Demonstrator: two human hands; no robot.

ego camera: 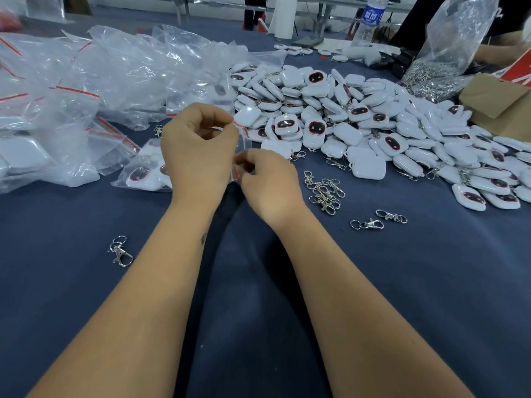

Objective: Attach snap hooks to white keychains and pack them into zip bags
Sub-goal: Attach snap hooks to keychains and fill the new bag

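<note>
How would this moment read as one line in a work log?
left hand: pinches clear red-striped zip bag | right hand: pinches same bag | loose silver metal snap hooks: on blue cloth | white plastic keychains: piled beyond

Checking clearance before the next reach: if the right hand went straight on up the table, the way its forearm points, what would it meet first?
Probably the pile of white keychains, just beyond the right hand; depth is unclear.

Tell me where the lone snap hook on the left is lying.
In the head view, the lone snap hook lies on the blue cloth, just outside the left forearm, nearer the camera than the pile of zip bags.
</note>
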